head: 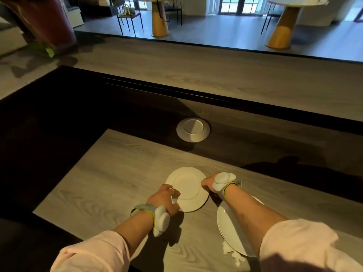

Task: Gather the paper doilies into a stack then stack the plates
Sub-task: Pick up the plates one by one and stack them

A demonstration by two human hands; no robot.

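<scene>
Nearest you, your pink sleeves (92, 254) enter at the bottom, both forearms reaching forward over the table (94, 185). Under your right forearm sits a stack (228, 228) of white plates at the table's near right, partly hidden by the arm. White crumpled doilies (228, 250) poke out from under that stack's near edge; you can't tell how many.

Just beyond, a single white plate (186, 188) lies upright on the wood between your hands. Your left hand (165, 199) grips its near-left rim, fingers curled under the edge, a ring on one finger. Your right hand (209, 185) clasps the right rim, fingers closed on it; whether the plate is lifted or still touching the table can't be told. Each wrist carries a grey strap with a white lumpy device (162, 220).

Farther out, well apart from the hands, another white plate (193, 129) lies upside down in the shaded band of the table, foot ring up.

Beyond the table edge is a wood floor, then a room with yellow cone-shaped pedestals (280, 30) and a chair (129, 16).
</scene>
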